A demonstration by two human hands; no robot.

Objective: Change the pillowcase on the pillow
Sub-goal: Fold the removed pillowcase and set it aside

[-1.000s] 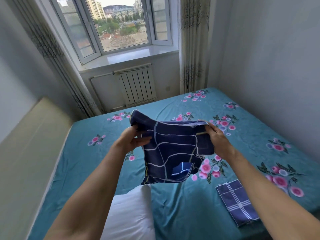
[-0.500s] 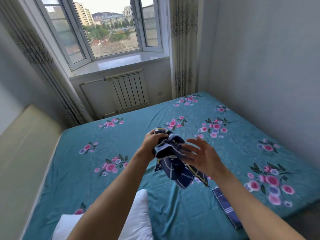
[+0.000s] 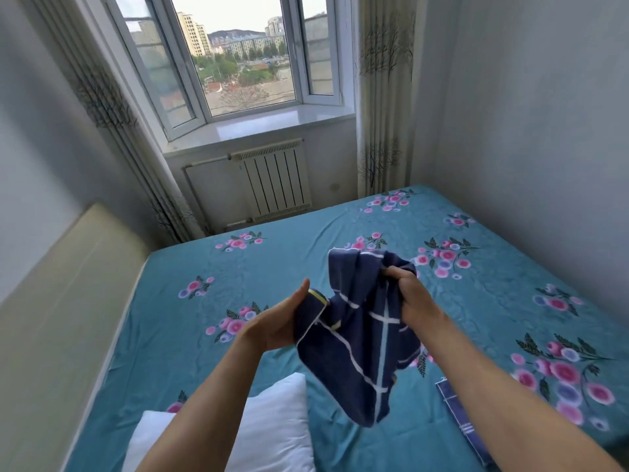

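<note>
A dark blue pillowcase (image 3: 360,345) with white grid lines hangs bunched in the air above the bed. My right hand (image 3: 408,294) grips its gathered upper edge in a fist. My left hand (image 3: 275,321) has straight fingers, palm turned to the cloth, and touches the pillowcase's left edge. A bare white pillow (image 3: 269,427) lies on the bed below my left forearm, partly hidden by it. A second, folded blue plaid pillowcase (image 3: 459,424) lies on the bed at the lower right, mostly behind my right arm.
The bed (image 3: 306,260) wears a teal sheet with pink flowers and fills the room up to the right wall. A beige headboard (image 3: 58,318) runs along the left. A white radiator (image 3: 275,178) and a window (image 3: 238,56) with curtains stand beyond the bed.
The spread pillowcase was bunched up. The grip passed from my left hand to my right, which now holds it higher; my left hand opened flat against the cloth. The view tilted up.
</note>
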